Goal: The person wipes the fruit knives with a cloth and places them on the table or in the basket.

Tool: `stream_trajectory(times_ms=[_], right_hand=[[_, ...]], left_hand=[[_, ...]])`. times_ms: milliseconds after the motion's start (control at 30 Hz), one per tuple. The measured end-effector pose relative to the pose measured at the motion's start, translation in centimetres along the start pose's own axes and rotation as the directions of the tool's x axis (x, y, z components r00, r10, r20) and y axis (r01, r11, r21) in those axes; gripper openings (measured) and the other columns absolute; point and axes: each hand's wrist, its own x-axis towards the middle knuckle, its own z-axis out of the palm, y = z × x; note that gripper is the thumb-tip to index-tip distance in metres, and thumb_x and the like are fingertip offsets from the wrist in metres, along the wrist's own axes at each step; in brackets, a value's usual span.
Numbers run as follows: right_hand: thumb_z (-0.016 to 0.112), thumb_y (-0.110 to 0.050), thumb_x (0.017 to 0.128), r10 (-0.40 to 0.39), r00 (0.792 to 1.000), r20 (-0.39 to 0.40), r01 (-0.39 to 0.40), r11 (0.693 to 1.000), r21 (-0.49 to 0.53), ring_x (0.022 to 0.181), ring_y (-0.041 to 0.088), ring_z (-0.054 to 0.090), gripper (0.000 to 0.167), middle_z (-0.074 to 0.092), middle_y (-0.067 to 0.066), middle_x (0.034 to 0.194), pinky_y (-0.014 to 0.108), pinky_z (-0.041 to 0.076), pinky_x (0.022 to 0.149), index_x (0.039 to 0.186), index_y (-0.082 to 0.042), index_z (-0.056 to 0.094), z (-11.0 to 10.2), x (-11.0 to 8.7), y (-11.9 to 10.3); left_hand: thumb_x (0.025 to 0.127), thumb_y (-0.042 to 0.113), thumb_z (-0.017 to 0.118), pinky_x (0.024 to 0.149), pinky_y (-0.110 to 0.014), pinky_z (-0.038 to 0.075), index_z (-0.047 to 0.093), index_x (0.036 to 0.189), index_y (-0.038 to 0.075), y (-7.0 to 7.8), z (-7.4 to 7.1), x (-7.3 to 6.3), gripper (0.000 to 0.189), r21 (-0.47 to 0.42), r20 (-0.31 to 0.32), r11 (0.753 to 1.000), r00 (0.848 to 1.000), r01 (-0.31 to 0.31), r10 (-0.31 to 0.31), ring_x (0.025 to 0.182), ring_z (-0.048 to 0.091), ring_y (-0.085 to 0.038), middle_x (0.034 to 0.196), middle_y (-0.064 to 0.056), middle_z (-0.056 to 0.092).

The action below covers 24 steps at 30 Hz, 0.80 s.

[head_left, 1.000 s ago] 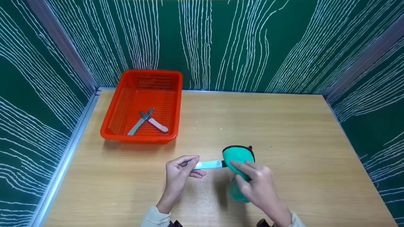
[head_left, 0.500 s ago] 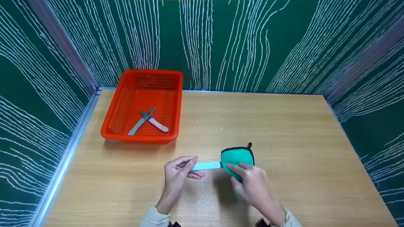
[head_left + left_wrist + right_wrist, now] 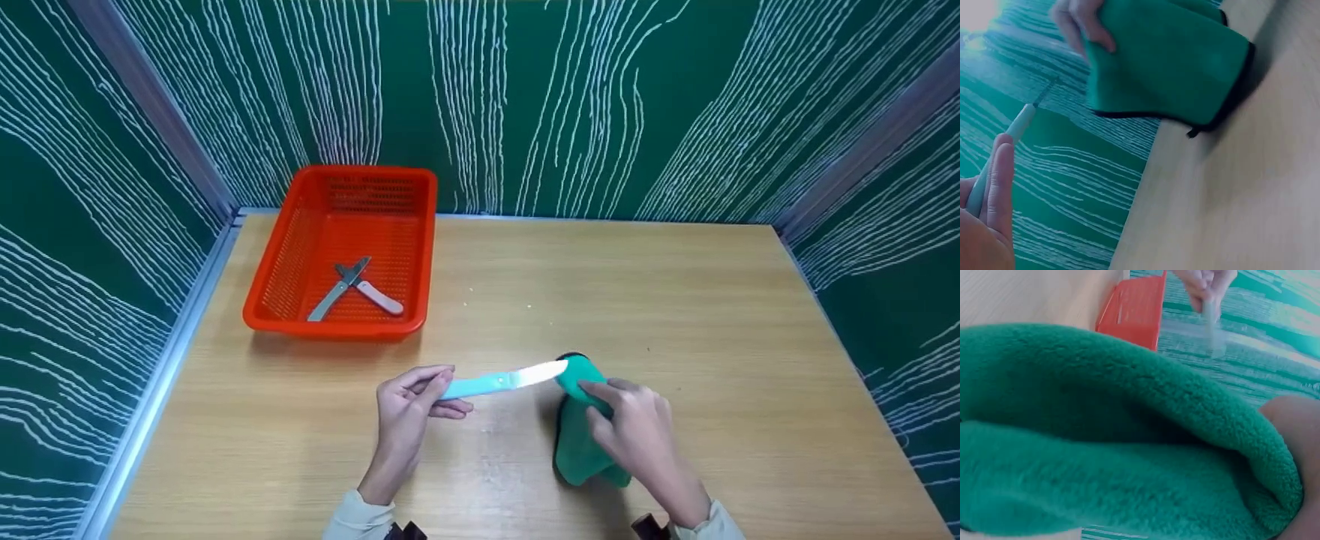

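Observation:
My left hand [image 3: 409, 405] pinches the light blue handle of a small knife [image 3: 495, 383] between thumb and fingers. The blade points right, bright with glare, its tip right by the cloth. A green cloth [image 3: 592, 442] with dark edging hangs folded from my right hand [image 3: 637, 420], which pinches it between thumb and fingers. In the left wrist view the same cloth [image 3: 1168, 62] spreads below the right fingertips, apart from the knife handle [image 3: 1022, 121]. Its fluffy folds [image 3: 1129, 455] fill most of the right wrist view and hide much of the right hand.
A red plastic basket [image 3: 262, 300] stands at the back left of the wooden table [image 3: 675, 300]. Two knives, one with a grey-green handle [image 3: 326, 302] and one with a pink handle [image 3: 380, 298], lie crossed inside it. Green walls with white wavy lines enclose the table.
The blade, earlier covered by the cloth, now shows out to its tip. My right hand has moved right with the cloth, and my left hand slightly left with the knife.

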Motion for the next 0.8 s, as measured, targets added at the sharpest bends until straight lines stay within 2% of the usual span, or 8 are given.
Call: stream_trajectory(times_ms=[300,467,600,800], right_hand=[[0.064,0.005,0.071,0.068,0.998,-0.001,-0.068,0.997,0.032,0.041,0.002,0.023,0.033,0.026,-0.012,0.053,0.019,0.022,0.036,0.098,-0.010,0.076,-0.9,-0.4,0.8],[0.065,0.006,0.071,0.085,0.995,-0.044,-0.082,0.994,0.068,0.040,0.002,0.023,0.033,0.027,-0.012,0.052,0.019,0.023,0.036,0.097,-0.010,0.076,-1.9,-0.3,0.8],[0.064,0.010,0.069,0.061,0.991,-0.119,-0.048,0.993,0.109,0.040,0.001,0.023,0.035,0.028,-0.013,0.052,0.019,0.023,0.034,0.096,-0.008,0.076,-2.8,0.1,0.4],[0.065,0.012,0.066,-0.026,0.970,-0.241,0.063,0.987,0.146,0.042,-0.003,0.022,0.037,0.028,-0.015,0.053,0.017,0.021,0.034,0.095,-0.008,0.076,-3.4,0.6,-0.8]], left_hand=[[0.087,0.003,0.066,0.058,-0.046,0.058,0.062,0.103,-0.017,0.2,-0.5,0.4,0.025,0.032,-0.021,0.999,0.999,-0.030,0.031,0.062,0.067,-0.039,0.089,-0.031,0.066],[0.088,0.003,0.066,0.058,-0.045,0.058,0.062,0.104,-0.016,0.2,-0.6,0.3,0.026,0.031,-0.023,0.999,0.999,-0.031,0.032,0.062,0.067,-0.038,0.090,-0.033,0.065],[0.088,0.004,0.066,0.056,-0.045,0.058,0.062,0.104,-0.017,0.1,-0.5,0.3,0.027,0.029,-0.027,0.999,0.999,-0.027,0.028,0.062,0.067,-0.038,0.090,-0.035,0.064],[0.087,0.004,0.066,0.055,-0.044,0.058,0.063,0.104,-0.014,-0.1,-0.1,0.2,0.025,0.031,-0.022,0.999,1.000,-0.008,0.009,0.062,0.067,-0.039,0.091,-0.036,0.063]])
